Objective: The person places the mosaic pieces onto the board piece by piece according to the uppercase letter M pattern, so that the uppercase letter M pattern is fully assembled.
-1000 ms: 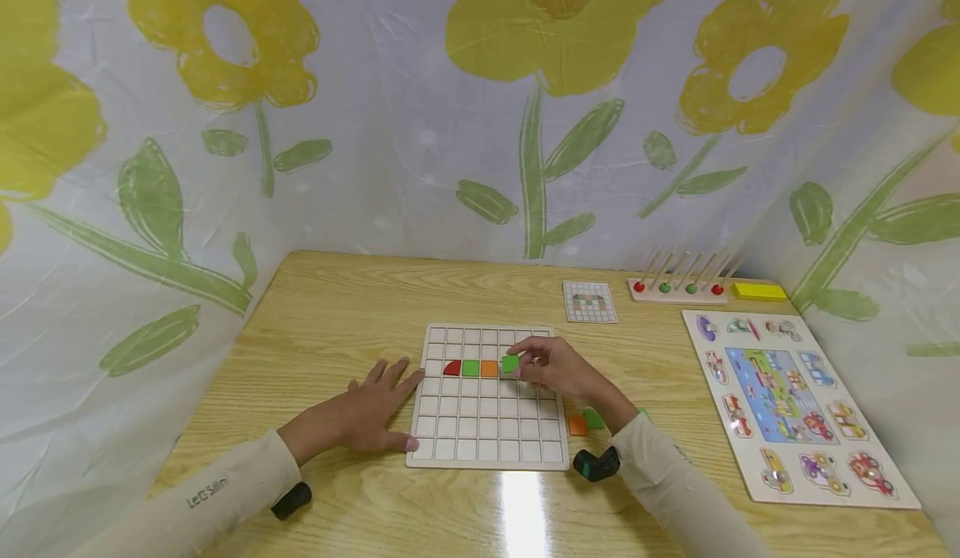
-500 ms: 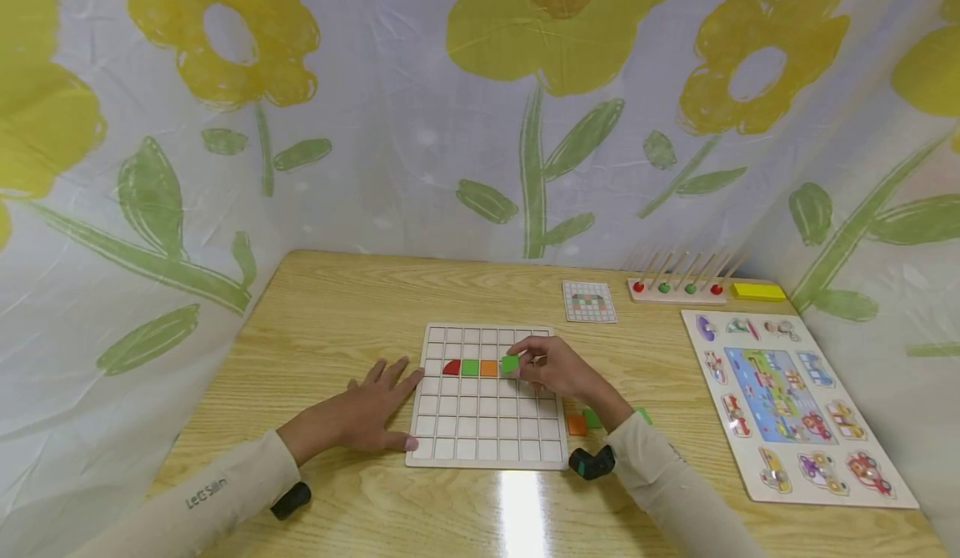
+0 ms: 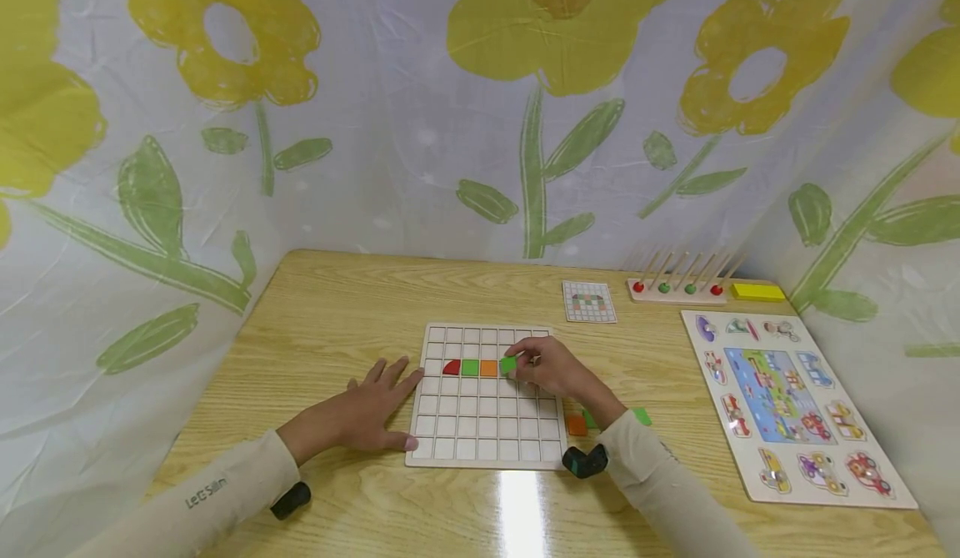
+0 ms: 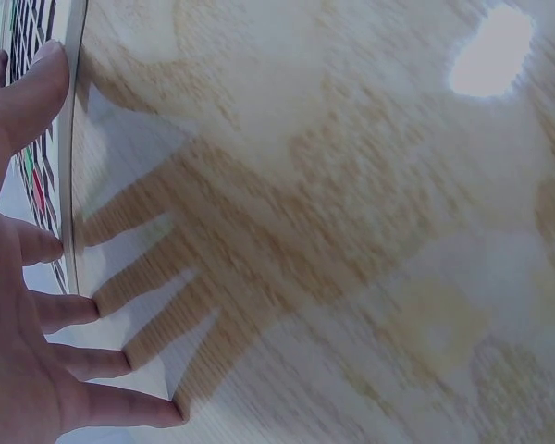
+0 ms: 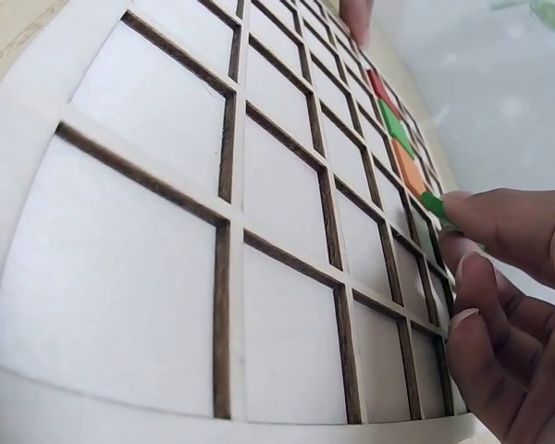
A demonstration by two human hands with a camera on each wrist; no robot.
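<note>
- One green square tile (image 3: 507,364) is pinched between thumb and forefinger of the right hand (image 3: 549,368); the other fingers of that hand are bent.
- Position of the held tile: at the grid board's third row from the top, just right of an orange tile (image 3: 489,368). Whether its lower edge touches the cell cannot be determined.
- Left hand (image 3: 375,412): grasping nothing, fingers spread and extended. Thumb rests on the lower left corner of the grid board (image 3: 487,427); the outer fingertips touch the table left of it.
- Seated in the same row, left to right: a red rounded tile (image 3: 452,368), a second green tile (image 3: 470,368), then the orange one, in adjoining cells.
- Right of the board, near the right wrist: a loose orange tile (image 3: 576,425) and a loose green piece (image 3: 590,419), the latter partly hidden by the arm. Another green piece (image 3: 642,416) shows past the sleeve (image 3: 660,475).
- Beyond the board, on the wood-grain table (image 3: 337,324): a pattern card (image 3: 589,302), a peg rack (image 3: 677,293) bearing red and green beads, and a yellow block (image 3: 757,292).
- Far right: a picture puzzle (image 3: 780,395), lying flat.
- Surround: white cloth (image 3: 375,174) printed with yellow flowers.
</note>
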